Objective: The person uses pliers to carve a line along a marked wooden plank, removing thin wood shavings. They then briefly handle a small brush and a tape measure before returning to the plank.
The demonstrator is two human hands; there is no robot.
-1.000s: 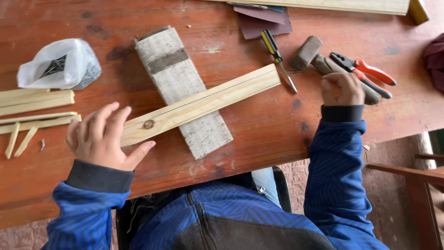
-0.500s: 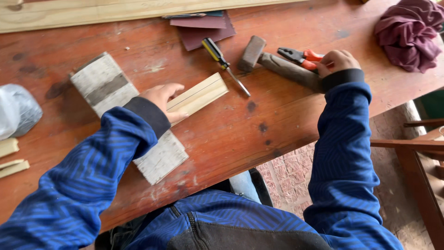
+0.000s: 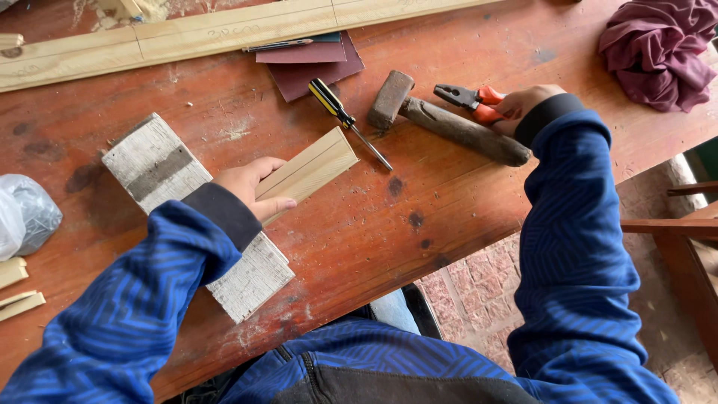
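The pale wood strip (image 3: pixel 308 170) lies across a whitewashed board (image 3: pixel 196 217) on the worktop (image 3: pixel 464 202), left hand (image 3: pixel 250 187) gripping its near end. Likely light and stiff, best held mid-length. Right hand (image 3: pixel 523 105) closes on red-handled pliers (image 3: pixel 473 99) beside a hammer (image 3: pixel 441 121).

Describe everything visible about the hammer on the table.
The hammer lies flat on the reddish wooden table, slanting from upper left to lower right. Its blocky head looks like rusty brown metal and points toward the screwdriver beside it. The thick, rounded handle looks like worn, dark wood. The right hand rests at the handle's far end, over the red-handled pliers lying alongside; whether it grips the hammer is unclear.
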